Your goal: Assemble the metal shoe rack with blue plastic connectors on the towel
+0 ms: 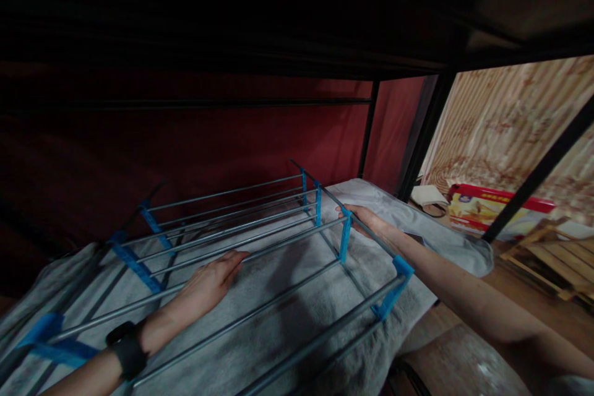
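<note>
A rack (273, 245) of grey metal rods and blue plastic connectors, which looks like a shoe rack, lies across a grey blanket (297, 322). My left hand (216, 278), a dark watch on its wrist, is closed around one of the long rods near its middle; the fingertips are partly hidden. At the rack's right end, my right hand (364, 219) grips the side pole beside a blue connector (346, 238). Another blue connector (403, 269) sits nearer to me on the same pole. More blue connectors (134, 260) join the rods at the left end.
Low overhead is a dark bunk underside (278, 12), with black metal posts (427, 130) at the right. A dark red wall covering (241, 136) hangs behind. Outside the frame, on the floor, are a red and yellow box (492, 207) and a slatted wooden piece (552, 257).
</note>
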